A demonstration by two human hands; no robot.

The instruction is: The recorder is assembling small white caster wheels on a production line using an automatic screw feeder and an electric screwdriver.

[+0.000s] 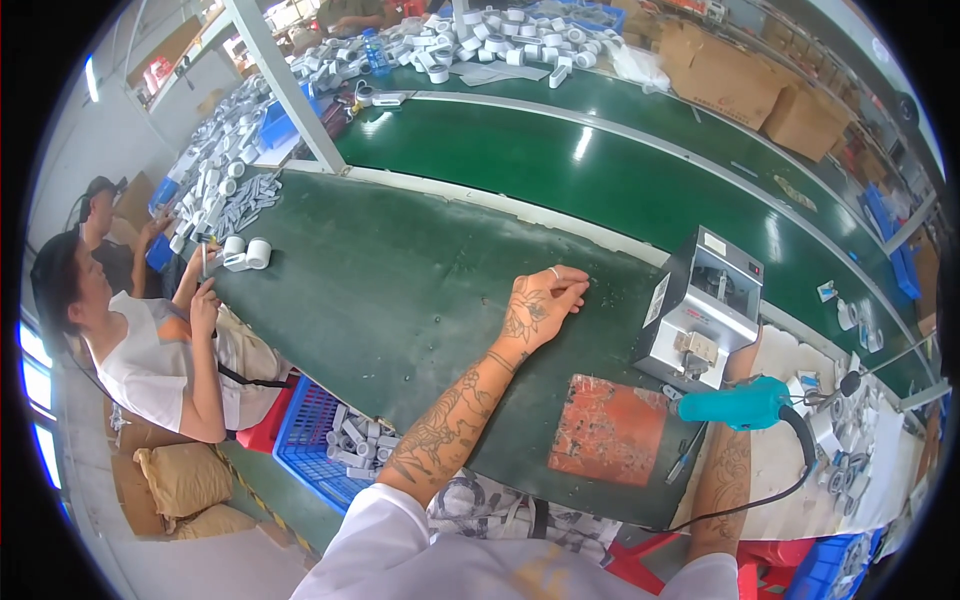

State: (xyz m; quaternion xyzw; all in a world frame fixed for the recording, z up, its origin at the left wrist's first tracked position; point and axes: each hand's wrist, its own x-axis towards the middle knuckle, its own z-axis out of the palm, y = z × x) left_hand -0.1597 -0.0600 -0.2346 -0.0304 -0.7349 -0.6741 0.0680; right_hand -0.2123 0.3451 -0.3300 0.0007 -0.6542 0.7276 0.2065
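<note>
My left hand [543, 303] lies on the dark green table mat [400, 300] with its fingers curled together, a ring on one finger, and nothing visible in it. To its right stands a small grey box-shaped machine [700, 320]. My right forearm [725, 480] reaches up toward that machine, and my right hand is hidden behind it. A teal electric screwdriver [735, 405] with a black cable hangs across the forearm. A worn orange-red pad [608, 428] lies on the mat near the table's front edge.
A person in a white shirt [150, 350] works at the left, beside white cylindrical parts [250, 254]. A blue crate [325, 440] of white parts sits under the table. A green conveyor belt [600, 170] runs behind the mat, with piled white parts [480, 40] and cardboard boxes [740, 85] beyond it.
</note>
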